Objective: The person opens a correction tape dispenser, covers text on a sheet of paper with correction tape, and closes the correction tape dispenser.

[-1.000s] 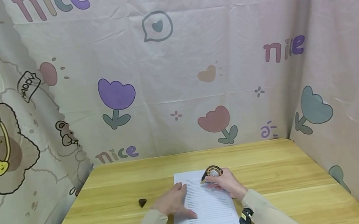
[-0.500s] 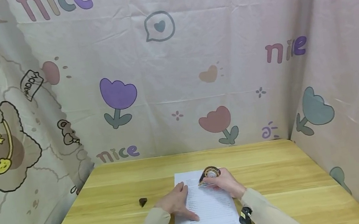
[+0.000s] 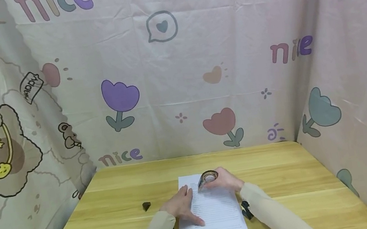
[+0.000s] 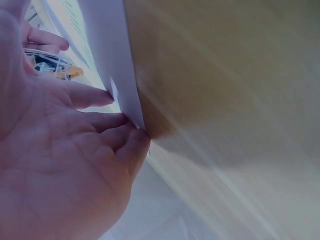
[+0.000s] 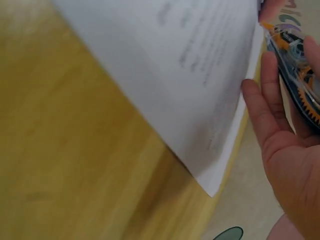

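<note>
Your right hand (image 3: 227, 181) has the correction tape (image 3: 208, 178) pinched, nose tipped down at the upper part of the printed sheet (image 3: 220, 219), probably so you can steer the tip along a line. Your left hand (image 3: 181, 206) is spread on the sheet's left side, likely to stop it sliding. Small dark piece (image 3: 146, 206) sits further left on the table (image 3: 111, 204). Versus half a second ago, the tape's gone left; your left hand's barely budged.

On the cloth (image 3: 162, 66) in front of me I can read "nice" three times, and "HAPPY" on a drawn sign (image 3: 30, 88). My paper (image 3: 219, 214) has words too tiny to read.
</note>
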Motion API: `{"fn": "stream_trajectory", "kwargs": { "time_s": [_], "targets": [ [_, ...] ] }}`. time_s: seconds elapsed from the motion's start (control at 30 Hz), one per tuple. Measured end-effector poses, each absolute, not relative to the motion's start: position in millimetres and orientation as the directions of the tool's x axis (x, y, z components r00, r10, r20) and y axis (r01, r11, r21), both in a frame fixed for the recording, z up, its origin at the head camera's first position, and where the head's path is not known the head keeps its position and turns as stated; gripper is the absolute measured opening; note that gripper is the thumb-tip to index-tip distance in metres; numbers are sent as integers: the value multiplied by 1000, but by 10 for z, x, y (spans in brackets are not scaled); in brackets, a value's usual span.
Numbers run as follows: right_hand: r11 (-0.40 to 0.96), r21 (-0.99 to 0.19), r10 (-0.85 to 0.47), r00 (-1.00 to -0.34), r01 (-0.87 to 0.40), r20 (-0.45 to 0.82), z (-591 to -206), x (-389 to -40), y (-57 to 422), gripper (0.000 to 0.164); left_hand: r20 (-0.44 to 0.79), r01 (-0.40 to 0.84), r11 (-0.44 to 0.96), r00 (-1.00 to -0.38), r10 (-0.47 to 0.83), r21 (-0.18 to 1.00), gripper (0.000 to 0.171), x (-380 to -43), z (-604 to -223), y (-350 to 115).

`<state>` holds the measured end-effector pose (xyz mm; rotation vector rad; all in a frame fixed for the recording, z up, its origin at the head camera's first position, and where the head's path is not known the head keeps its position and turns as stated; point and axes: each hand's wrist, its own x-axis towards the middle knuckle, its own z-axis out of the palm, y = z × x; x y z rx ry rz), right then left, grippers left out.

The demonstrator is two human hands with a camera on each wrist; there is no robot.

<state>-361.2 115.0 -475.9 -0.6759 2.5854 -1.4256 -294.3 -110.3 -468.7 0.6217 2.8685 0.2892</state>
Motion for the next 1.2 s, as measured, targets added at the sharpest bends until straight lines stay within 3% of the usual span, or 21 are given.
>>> {"fn": "stream_trajectory", "kwargs": {
  "time_s": [0.47,1.2],
  "targets": [
    [474,-845,-385,-921,-247,54,-4833,-3687,1079,31,-158,373,905,-900,406,204,127,-2949,-4715,-1097],
    [480,-823,-444,-894,-303,70,-4829,-3735,1083,25,-180,371,909,-897,404,190,125,-2976,-4714,-1088]
  ]
}}
